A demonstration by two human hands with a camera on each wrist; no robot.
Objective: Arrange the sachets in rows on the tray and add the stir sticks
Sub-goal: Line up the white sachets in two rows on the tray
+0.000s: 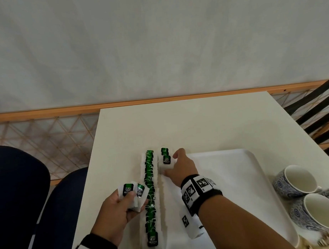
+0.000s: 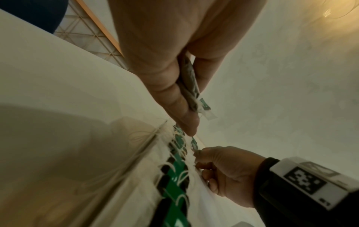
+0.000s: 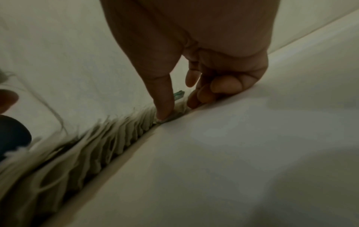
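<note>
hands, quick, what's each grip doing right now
Left hand: closed, holding a few green tea sachets.
Right hand: fingers curled, thumb and fingertips on a sachet at the far end of the second row.

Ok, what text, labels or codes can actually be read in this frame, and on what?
"GREEN TEA": nearest sachet in the long row.
"GREEN TEA": sachet beside the right hand.
Sachets in the left hand: logo and wording too blurred.
Wrist bands: square black-and-white markers, no words.
Cups: blue pattern, no text.

Left hand [image 2: 165, 73] pinches sachets [image 2: 191, 86] above the sachet row [image 2: 174, 176].
</note>
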